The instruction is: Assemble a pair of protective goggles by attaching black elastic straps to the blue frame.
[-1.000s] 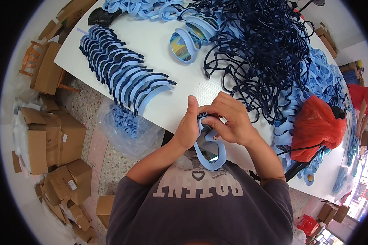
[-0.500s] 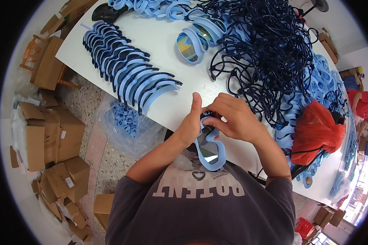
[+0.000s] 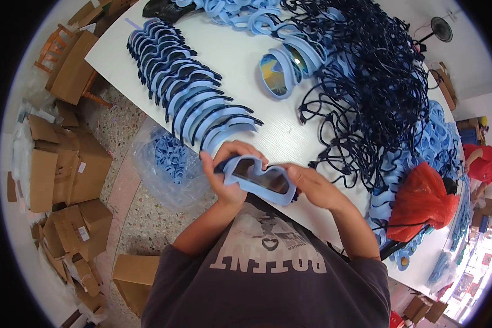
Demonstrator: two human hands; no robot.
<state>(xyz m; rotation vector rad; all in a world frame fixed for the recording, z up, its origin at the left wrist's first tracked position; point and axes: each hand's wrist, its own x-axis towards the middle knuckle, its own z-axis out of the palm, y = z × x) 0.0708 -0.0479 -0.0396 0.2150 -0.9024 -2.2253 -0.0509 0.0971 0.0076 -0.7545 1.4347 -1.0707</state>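
A pair of goggles (image 3: 272, 185) with a light blue foam rim and a dark lens is held level in front of my chest, foam side toward me. My left hand (image 3: 226, 170) grips its left end, thumb raised and fingers behind. At the other end, my right hand (image 3: 314, 187) pinches the rim, its thumb on the near side. A dark piece shows by the left palm. Just beyond my left hand begins a long row of nested light blue and dark goggles (image 3: 194, 90), running to the far left.
Across the white table (image 3: 281, 128) lies a tangled heap of dark frames (image 3: 366, 82). Goggles with yellowish lenses (image 3: 276, 75) rest beside it. A red plastic bag (image 3: 423, 202) sits on the right. Cardboard boxes (image 3: 71, 169) and a clear bag (image 3: 167, 164) of blue pieces stand left. Another person (image 3: 481, 164) is far right.
The goggles have turned from upright to lying crosswise. My right hand has shifted from their top to the right end, and my left hand now grips the left end.
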